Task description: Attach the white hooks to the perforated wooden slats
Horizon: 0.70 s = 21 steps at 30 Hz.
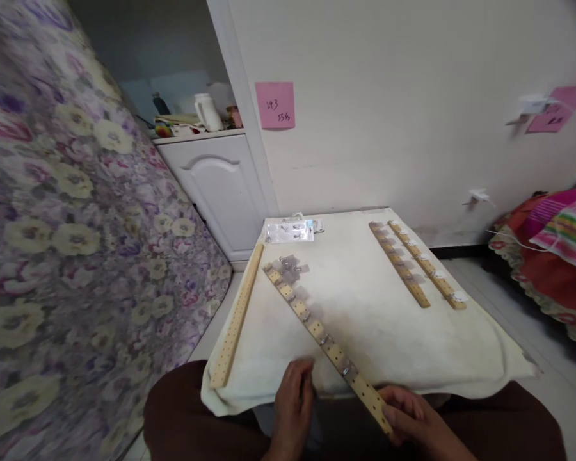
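Perforated wooden strip [237, 317]: lies along the left edge of the desk [355, 282]. Left hand [295, 394]: released, fingers loosely curled. Clip-fitted strip [315, 329]: extends diagonally over the desk, near end grasped by the right hand [406, 413]. Two fitted strips [398, 262]: at right.

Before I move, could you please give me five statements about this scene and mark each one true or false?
1. The right hand holds a wooden strip with metal pieces on it. True.
2. The left hand grips that same strip. False: it is apart from it, to its left.
3. Two more strips lie toward the right side of the table. True.
4. The leftmost strip carries metal pieces. False: only small dark dots show along it.
5. A pink note is on the wall behind the table. True.
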### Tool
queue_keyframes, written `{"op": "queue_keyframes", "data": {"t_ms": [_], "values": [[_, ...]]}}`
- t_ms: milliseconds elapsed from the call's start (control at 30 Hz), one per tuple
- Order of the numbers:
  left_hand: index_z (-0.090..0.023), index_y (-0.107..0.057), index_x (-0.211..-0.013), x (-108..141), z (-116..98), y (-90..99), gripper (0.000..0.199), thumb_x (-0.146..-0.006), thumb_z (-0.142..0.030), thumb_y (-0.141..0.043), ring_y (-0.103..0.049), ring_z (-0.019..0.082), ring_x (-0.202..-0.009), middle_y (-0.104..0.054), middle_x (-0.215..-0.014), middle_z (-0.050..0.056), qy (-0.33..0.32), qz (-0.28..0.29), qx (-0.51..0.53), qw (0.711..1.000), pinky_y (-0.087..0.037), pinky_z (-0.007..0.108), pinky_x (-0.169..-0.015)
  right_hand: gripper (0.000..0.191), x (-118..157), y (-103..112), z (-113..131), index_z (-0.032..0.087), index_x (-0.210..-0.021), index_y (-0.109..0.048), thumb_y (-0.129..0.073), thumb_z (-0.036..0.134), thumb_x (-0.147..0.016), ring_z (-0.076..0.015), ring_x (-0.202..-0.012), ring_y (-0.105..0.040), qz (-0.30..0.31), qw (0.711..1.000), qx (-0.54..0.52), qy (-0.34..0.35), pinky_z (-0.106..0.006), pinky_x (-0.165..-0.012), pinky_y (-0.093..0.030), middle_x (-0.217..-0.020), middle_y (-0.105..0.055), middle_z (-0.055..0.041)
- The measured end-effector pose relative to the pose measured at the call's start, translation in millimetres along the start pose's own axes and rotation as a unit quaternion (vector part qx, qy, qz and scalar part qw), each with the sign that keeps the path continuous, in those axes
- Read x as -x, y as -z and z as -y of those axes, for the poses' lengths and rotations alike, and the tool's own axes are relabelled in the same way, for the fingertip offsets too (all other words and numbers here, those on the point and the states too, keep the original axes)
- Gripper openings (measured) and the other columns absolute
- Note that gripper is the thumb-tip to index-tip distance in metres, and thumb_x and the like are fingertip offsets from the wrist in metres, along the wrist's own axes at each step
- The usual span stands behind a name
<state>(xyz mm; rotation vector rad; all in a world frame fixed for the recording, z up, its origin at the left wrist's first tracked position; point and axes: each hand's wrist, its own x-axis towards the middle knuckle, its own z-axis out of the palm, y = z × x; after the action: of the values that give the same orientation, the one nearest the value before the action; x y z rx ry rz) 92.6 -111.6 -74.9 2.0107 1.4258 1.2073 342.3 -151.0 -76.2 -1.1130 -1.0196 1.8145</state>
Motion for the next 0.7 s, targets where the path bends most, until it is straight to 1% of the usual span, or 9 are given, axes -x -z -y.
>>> {"op": "queue_keyframes", "data": {"t_ms": [133,267,367,467,567,700], "values": [[-0.021,-0.059,-0.103,-1.0,3.2,-0.1,0.018,-0.089,-0.02,-0.048,-0.062,0.019,-0.09,-0.064,-0.095,0.006,-0.006,-0.004,-0.006,1.0,-0.053,0.03,-0.078,0.042,-2.3,-1.2,4.3,0.017,-0.083,-0.068,-0.07,0.055,-0.068,-0.0085,-0.053,-0.045,-0.079,0.996,-0.028,0.002,-0.019,-0.05,-0.033,-0.064,-0.056,0.0017],[-0.021,-0.059,-0.105,-0.2,11.5,-1.4,0.019,-0.089,-0.019,-0.048,-0.063,0.019,-0.092,-0.065,-0.098,0.006,-0.027,-0.004,-0.027,0.999,-0.054,0.031,-0.079,0.04,-5.4,-5.6,4.8,0.019,-0.086,-0.068,-0.071,0.054,-0.067,-0.0105,-0.059,-0.05,-0.143,0.988,-0.051,-0.002,-0.02,-0.055,-0.039,-0.07,-0.06,0.0007],[-0.022,-0.058,-0.108,1.5,18.2,-2.1,0.022,-0.088,-0.019,-0.05,-0.064,0.019,-0.095,-0.066,-0.101,0.007,-0.045,-0.005,-0.049,0.998,-0.055,0.032,-0.081,0.041,-8.1,-10.6,1.1,0.019,-0.086,-0.069,-0.072,0.055,-0.066,-0.012,-0.061,-0.054,-0.19,0.98,-0.06,0.0,-0.021,-0.056,-0.041,-0.07,-0.062,0.0002],[-0.022,-0.058,-0.109,1.8,23.3,-2.2,0.023,-0.088,-0.019,-0.05,-0.065,0.02,-0.096,-0.067,-0.102,0.007,-0.077,-0.016,-0.068,0.995,-0.056,0.032,-0.081,0.043,-10.6,-15.5,-0.4,0.019,-0.087,-0.069,-0.073,0.055,-0.064,-0.0116,-0.06,-0.055,-0.205,0.976,-0.076,-0.002,-0.021,-0.057,-0.043,-0.07,-0.063,0.0002],[-0.021,-0.059,-0.107,0.0,25.7,-1.8,0.022,-0.087,-0.018,-0.051,-0.066,0.02,-0.093,-0.068,-0.1,0.007,-0.101,-0.018,-0.07,0.992,-0.056,0.032,-0.079,0.043,-12.2,-19.6,3.2,0.019,-0.086,-0.069,-0.075,0.054,-0.063,-0.0113,-0.059,-0.056,-0.219,0.972,-0.085,-0.002,-0.022,-0.057,-0.045,-0.07,-0.063,0.0005],[-0.021,-0.058,-0.108,-1.9,25.0,-0.8,0.023,-0.087,-0.018,-0.05,-0.065,0.02,-0.092,-0.067,-0.099,0.007,-0.096,0.003,-0.057,0.994,-0.057,0.033,-0.078,0.045,-14.3,-24.2,7.3,0.018,-0.084,-0.068,-0.076,0.054,-0.058,-0.0138,-0.06,-0.06,-0.238,0.968,-0.074,-0.019,-0.025,-0.059,-0.048,-0.069,-0.064,-0.0006]]}}
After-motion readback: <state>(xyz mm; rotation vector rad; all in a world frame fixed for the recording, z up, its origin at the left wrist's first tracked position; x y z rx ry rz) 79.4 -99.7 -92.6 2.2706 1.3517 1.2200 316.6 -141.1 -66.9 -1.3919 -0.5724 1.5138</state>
